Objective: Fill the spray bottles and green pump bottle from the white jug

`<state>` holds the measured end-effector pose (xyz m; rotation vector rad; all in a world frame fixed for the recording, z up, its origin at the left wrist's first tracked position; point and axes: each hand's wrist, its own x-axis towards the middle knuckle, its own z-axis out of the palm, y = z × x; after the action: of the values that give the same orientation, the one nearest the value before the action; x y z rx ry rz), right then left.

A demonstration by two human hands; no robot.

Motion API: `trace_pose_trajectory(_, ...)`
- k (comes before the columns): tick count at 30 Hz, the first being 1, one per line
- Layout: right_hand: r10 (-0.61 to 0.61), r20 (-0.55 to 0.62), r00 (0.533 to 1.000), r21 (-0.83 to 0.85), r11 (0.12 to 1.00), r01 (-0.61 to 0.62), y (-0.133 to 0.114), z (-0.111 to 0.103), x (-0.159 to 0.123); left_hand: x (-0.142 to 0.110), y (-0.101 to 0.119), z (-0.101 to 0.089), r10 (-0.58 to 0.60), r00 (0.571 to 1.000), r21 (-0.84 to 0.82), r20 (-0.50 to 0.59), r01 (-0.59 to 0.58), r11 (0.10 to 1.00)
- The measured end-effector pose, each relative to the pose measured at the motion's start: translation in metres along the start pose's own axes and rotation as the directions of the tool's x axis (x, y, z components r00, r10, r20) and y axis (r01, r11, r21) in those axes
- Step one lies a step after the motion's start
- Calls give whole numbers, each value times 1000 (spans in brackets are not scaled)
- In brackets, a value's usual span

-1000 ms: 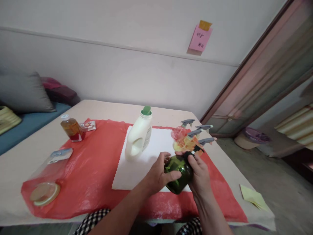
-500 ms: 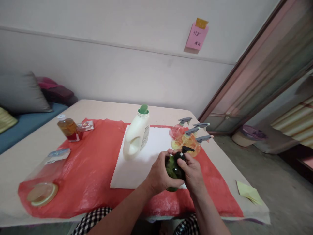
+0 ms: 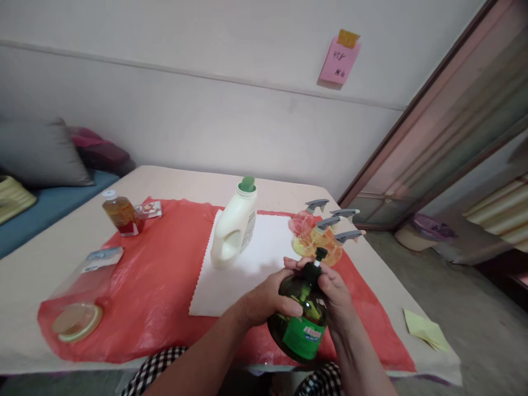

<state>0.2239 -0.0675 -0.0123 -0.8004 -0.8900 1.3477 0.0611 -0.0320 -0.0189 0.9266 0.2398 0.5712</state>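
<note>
A dark green pump bottle (image 3: 303, 319) with a black pump head and a bright green label is tilted in my two hands, close to the table's front edge. My left hand (image 3: 274, 300) wraps round its left side, thumb across the front. My right hand (image 3: 336, 289) grips the neck and right shoulder just under the pump. Left of them a cream detergent jug (image 3: 235, 228) with a green spout stands on a white scalloped sheet (image 3: 218, 297). Behind my hands several spray bottles (image 3: 317, 236) with grey trigger heads stand close together, holding pink, yellow and orange colours.
Red plastic sheeting (image 3: 160, 286) covers much of the table. On the left are an amber bottle (image 3: 122, 215), a small packet (image 3: 150, 209), a clear bag (image 3: 97, 269) and a round lid (image 3: 78, 320). Yellow paper notes (image 3: 424, 329) lie near the right edge.
The pump bottle has come nearer to me and tipped, so its green label now faces me. Both hands have shifted with it. The view has moved slightly left.
</note>
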Motion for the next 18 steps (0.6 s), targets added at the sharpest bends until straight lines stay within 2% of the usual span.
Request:
trace_pose_trajectory(2, -28, -116, 993, -6, 1000, 28, 3, 2, 7, -1, 1, 0, 78, 985, 116, -154, -61, 991)
trace_pose_trajectory(3, -27, -182, 983, 6, 1000, 28, 6, 4, 10, -1, 1, 0, 140, 963, 183, -230, -98, 978)
trace_pose_trajectory(4, -1, -238, 971, 34, 999, 10, 9, 7, 13, -1, 2, 1, 211, 932, 248, -295, -139, 959)
trace_pose_trajectory(6, 132, -280, 951, 151, 984, -93, 15, 14, 18, -1, 5, 3, 351, 854, 368, -384, -207, 906)
trace_pose_trajectory(9, 378, -179, 908, 391, 874, -287, 25, 29, 18, -2, 9, 4, 490, 739, 506, -462, -234, 830)
trace_pose_trajectory(12, 502, -30, 864, 530, 741, -412, 31, 41, 14, -4, 13, 2, 560, 647, 584, -518, -211, 784)
trace_pose_trajectory(14, 524, 2, 852, 568, 700, -432, 32, 44, 13, -6, 13, -1, 567, 630, 598, -531, -195, 777)
trace_pose_trajectory(16, 544, -27, 839, 585, 689, -428, 34, 43, 14, -9, 13, -4, 548, 668, 588, -504, -199, 784)
trace_pose_trajectory(18, 579, -73, 812, 583, 685, -437, 35, 39, 17, -12, 13, -6, 560, 709, 592, -429, -247, 767)
